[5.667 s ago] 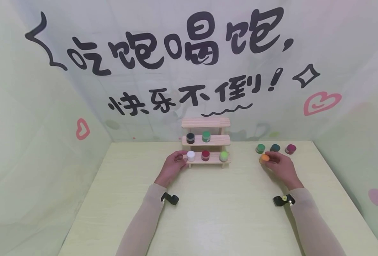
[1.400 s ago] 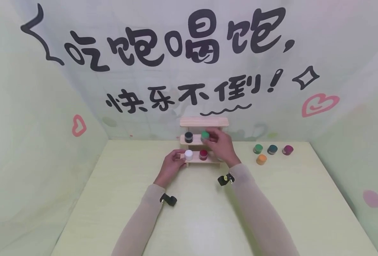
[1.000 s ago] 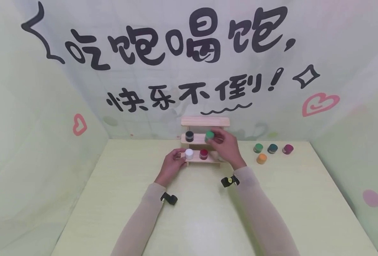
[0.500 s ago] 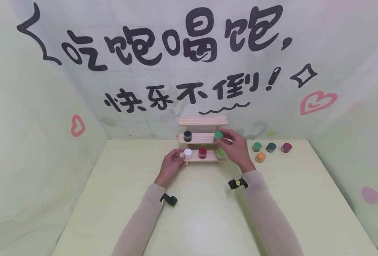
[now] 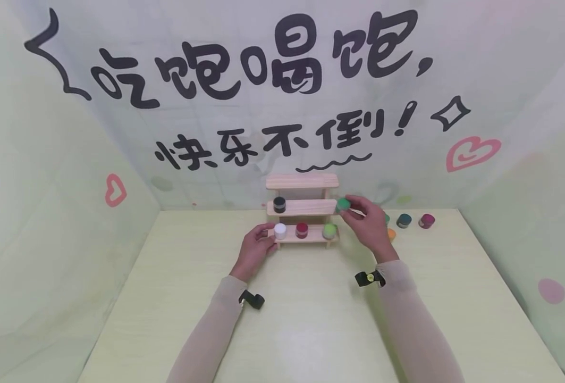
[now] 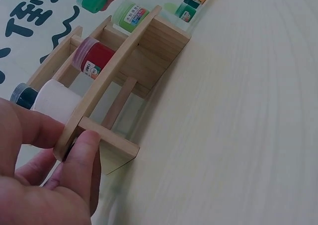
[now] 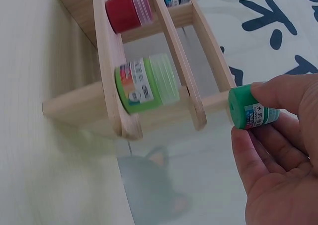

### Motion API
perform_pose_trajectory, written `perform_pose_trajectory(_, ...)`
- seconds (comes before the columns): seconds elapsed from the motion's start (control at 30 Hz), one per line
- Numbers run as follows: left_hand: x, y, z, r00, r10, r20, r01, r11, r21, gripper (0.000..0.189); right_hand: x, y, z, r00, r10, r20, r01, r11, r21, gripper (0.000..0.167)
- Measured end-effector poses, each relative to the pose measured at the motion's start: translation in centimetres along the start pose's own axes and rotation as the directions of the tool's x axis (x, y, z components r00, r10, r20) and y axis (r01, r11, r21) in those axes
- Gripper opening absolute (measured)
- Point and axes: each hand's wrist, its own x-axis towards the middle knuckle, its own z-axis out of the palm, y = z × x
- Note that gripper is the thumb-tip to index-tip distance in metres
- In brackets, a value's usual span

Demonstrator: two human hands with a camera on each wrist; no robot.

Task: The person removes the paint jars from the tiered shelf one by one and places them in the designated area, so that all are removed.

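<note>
My right hand pinches a small green paint jar between thumb and fingers, just off the right end of the middle shelf. A three-tier wooden rack stands against the back wall. My left hand grips the left end of its lowest shelf, thumb on one side and fingers on the other, as the left wrist view shows. That shelf carries a white jar, a red jar and a light green jar. One black jar sits at the left of the middle shelf.
To the right on the table stand a dark teal jar and a magenta jar. An orange jar and another green jar are partly hidden behind my right hand. A printed cloth backdrop closes off the back.
Earlier my right hand held the orange jar, now back on the table. Since then it has taken the green jar from the middle shelf and moved it right. The left hand stays put.
</note>
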Motion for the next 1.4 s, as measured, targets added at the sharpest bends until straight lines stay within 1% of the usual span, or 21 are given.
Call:
perform_pose_trajectory(0.27, 0.0, 0.0, -0.2, 1.000, -0.007, 0.022, 0.007, 1.000, -0.017, 0.040, -0.8, 0.5, -2.7, 0.999, 0.009, -0.036, -0.009, 1.000, -0.014, 0.047)
perform_pose_trajectory(0.43, 0.0, -0.1, -0.5, 0.999, -0.020, 0.025, 0.021, 1.000, -0.022, 0.040, -1.3, 0.8, -4.4, 0.998, 0.027, -0.062, -0.029, 0.999, -0.042, 0.050)
perform_pose_trajectory(0.53, 0.0, -0.1, -0.6, 0.999, -0.026, 0.023, 0.026, 1.000, -0.013, 0.041, -1.7, 1.2, -5.3, 0.997, 0.029, -0.067, -0.031, 0.999, -0.041, 0.051)
perform_pose_trajectory(0.67, 0.0, 0.0, -0.5, 0.999, -0.033, 0.021, 0.033, 0.999, -0.011, 0.041, -2.2, 2.0, -6.4, 0.998, 0.036, -0.060, -0.039, 0.998, -0.050, 0.051)
perform_pose_trajectory(1.13, 0.3, -0.1, -0.2, 1.000, -0.020, 0.012, 0.020, 1.000, 0.004, 0.040, -3.9, 4.4, -9.8, 0.991, 0.062, -0.119, -0.079, 0.986, -0.149, 0.051)
perform_pose_trajectory(1.27, 0.3, -0.2, -0.1, 1.000, -0.022, 0.011, 0.022, 1.000, -0.003, 0.040, -4.3, 5.5, -10.8, 0.989, 0.075, -0.127, -0.098, 0.978, -0.186, 0.051)
perform_pose_trajectory(1.4, 0.3, -0.1, 0.0, 1.000, -0.025, 0.014, 0.026, 1.000, -0.015, 0.040, -4.5, 6.5, -11.7, 0.987, 0.079, -0.141, -0.106, 0.974, -0.199, 0.049)
